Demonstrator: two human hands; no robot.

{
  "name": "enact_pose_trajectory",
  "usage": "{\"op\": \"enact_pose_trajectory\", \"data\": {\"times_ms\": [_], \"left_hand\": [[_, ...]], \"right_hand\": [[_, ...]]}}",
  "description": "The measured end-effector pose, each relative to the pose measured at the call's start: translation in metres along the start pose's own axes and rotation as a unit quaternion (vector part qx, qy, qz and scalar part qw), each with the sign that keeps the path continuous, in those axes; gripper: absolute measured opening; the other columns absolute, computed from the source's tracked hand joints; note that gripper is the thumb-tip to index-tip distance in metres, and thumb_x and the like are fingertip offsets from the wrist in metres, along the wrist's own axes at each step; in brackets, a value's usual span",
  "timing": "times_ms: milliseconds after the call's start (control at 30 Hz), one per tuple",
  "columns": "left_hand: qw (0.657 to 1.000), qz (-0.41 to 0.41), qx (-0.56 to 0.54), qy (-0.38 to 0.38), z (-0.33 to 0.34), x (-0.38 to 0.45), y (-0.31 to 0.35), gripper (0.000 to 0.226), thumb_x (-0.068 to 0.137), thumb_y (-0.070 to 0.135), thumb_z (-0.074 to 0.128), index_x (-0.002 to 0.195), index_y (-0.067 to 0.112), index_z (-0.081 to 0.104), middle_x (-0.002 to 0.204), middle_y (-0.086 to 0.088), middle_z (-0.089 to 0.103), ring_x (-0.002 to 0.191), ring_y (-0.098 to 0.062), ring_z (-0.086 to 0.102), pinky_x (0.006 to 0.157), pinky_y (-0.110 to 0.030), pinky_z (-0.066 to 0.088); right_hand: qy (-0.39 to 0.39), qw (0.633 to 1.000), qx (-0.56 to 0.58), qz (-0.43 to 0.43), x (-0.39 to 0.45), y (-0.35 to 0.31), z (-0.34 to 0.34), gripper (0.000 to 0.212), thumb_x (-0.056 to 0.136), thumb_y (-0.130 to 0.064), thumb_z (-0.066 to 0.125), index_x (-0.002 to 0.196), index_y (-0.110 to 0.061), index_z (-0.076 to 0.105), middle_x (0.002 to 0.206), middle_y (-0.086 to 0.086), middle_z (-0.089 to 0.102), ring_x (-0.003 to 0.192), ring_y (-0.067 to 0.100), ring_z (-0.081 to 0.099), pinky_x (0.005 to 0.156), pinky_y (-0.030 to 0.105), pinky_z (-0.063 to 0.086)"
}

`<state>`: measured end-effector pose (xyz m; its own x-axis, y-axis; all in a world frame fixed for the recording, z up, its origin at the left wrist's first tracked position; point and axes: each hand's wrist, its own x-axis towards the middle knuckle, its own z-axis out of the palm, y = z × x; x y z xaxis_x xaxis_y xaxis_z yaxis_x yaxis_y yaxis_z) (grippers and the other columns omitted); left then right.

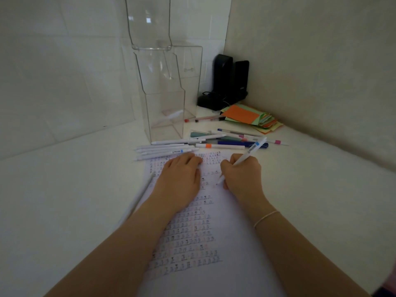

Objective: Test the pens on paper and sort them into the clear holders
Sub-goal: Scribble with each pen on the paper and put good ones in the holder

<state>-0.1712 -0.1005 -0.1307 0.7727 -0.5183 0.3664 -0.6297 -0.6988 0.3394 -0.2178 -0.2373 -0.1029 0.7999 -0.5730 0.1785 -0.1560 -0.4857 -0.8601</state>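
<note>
A white sheet of paper [214, 275] covered with rows of small coloured test marks lies in front of me. My right hand [242, 174] grips a white pen with a light-blue band [250, 151], its tip touching the paper. My left hand [180, 179] lies flat on the sheet. Beyond the paper, several white pens [165, 150] lie side by side, and a mixed pile of coloured pens [227, 140] sits to their right. A tall clear tiered holder [165, 116] stands behind them; one white pen [173, 115] lies inside. Another white pen [139, 198] lies along the paper's left edge.
A stack of orange, green and yellow paper slips [252, 116] sits at the back right, with a red-capped pen [201, 119] beside it. A black device with a cable [229, 82] stands in the corner. Walls close in behind and on the right.
</note>
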Motion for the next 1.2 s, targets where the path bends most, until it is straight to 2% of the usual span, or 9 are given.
{"op": "enact_pose_trajectory", "data": {"times_ms": [400,667,767,800,867,933,1033,1133,1200], "left_hand": [[1.0,0.003,0.006,0.002,0.001,0.0,0.0,0.035,0.097,0.02,0.037,0.129,0.016,0.049,0.138,-0.003,0.046,0.13,-0.018,0.038,0.107,-0.034,0.024],[1.0,0.003,0.003,0.003,0.001,0.0,-0.001,0.034,0.096,0.02,0.038,0.128,0.015,0.05,0.137,-0.003,0.047,0.129,-0.019,0.039,0.107,-0.035,0.026],[1.0,0.003,0.0,0.005,0.0,0.0,0.0,0.035,0.096,0.02,0.037,0.128,0.015,0.05,0.137,-0.003,0.047,0.13,-0.018,0.038,0.107,-0.034,0.025],[1.0,0.003,0.0,0.005,0.0,0.0,0.0,0.035,0.097,0.02,0.037,0.129,0.015,0.049,0.138,-0.002,0.046,0.13,-0.018,0.037,0.108,-0.034,0.024],[1.0,0.004,0.001,0.004,0.0,0.0,-0.001,0.035,0.097,0.02,0.036,0.13,0.016,0.048,0.139,-0.002,0.045,0.131,-0.017,0.036,0.108,-0.034,0.024],[1.0,0.006,-0.009,0.005,0.0,0.0,-0.001,0.035,0.097,0.02,0.037,0.129,0.016,0.05,0.139,-0.003,0.045,0.131,-0.018,0.037,0.109,-0.034,0.025],[0.999,0.002,-0.047,0.016,-0.004,0.001,0.001,0.033,0.098,0.024,0.037,0.125,0.018,0.055,0.14,-0.006,0.046,0.13,-0.019,0.039,0.11,-0.035,0.026],[0.997,0.038,-0.059,0.039,-0.011,0.001,0.007,0.049,0.092,0.049,0.027,0.121,0.025,0.058,0.139,0.0,0.047,0.129,-0.014,0.039,0.109,-0.032,0.02],[0.994,0.084,-0.063,0.033,-0.013,0.0,0.01,0.051,0.088,0.055,0.028,0.12,0.029,0.059,0.135,0.005,0.051,0.126,-0.011,0.041,0.108,-0.03,0.02]], "right_hand": [[-0.01,1.0,0.003,0.007,-0.001,0.0,-0.001,0.027,0.087,-0.005,0.054,0.061,-0.006,0.047,0.058,0.017,0.052,0.028,0.007,0.047,0.037,0.009,0.04],[-0.015,1.0,0.016,0.016,-0.002,-0.002,-0.002,0.027,0.085,-0.003,0.055,0.059,-0.005,0.046,0.057,0.017,0.051,0.027,0.008,0.046,0.035,0.012,0.04],[0.003,1.0,-0.002,-0.015,-0.001,-0.003,0.001,0.037,0.087,-0.004,0.054,0.055,-0.011,0.036,0.054,0.008,0.04,0.049,0.02,0.049,0.053,0.026,0.049],[0.007,1.0,-0.01,-0.022,0.0,-0.003,0.001,0.04,0.087,-0.005,0.054,0.054,-0.012,0.033,0.053,0.006,0.037,0.055,0.023,0.046,0.061,0.031,0.048],[0.005,0.999,-0.017,-0.03,0.0,-0.003,0.002,0.041,0.088,-0.005,0.053,0.054,-0.013,0.031,0.053,0.004,0.035,0.059,0.022,0.041,0.064,0.03,0.042],[-0.003,1.0,0.013,-0.019,0.001,0.0,0.001,0.036,0.087,-0.007,0.056,0.056,-0.011,0.037,0.053,0.008,0.042,0.056,0.022,0.043,0.058,0.026,0.041],[-0.01,0.989,0.145,0.029,0.003,0.001,-0.007,0.029,0.086,-0.016,0.066,0.062,-0.009,0.05,0.055,0.006,0.058,0.042,0.013,0.045,0.041,0.016,0.041],[-0.039,0.974,0.221,0.029,0.002,-0.002,-0.014,0.028,0.083,-0.019,0.07,0.064,-0.004,0.056,0.048,0.004,0.055,0.035,0.009,0.042,0.039,0.017,0.039],[-0.073,0.959,0.272,0.018,0.001,-0.004,-0.016,0.027,0.083,-0.017,0.069,0.067,0.002,0.058,0.045,0.006,0.054,0.036,0.011,0.044,0.039,0.018,0.039]]}}
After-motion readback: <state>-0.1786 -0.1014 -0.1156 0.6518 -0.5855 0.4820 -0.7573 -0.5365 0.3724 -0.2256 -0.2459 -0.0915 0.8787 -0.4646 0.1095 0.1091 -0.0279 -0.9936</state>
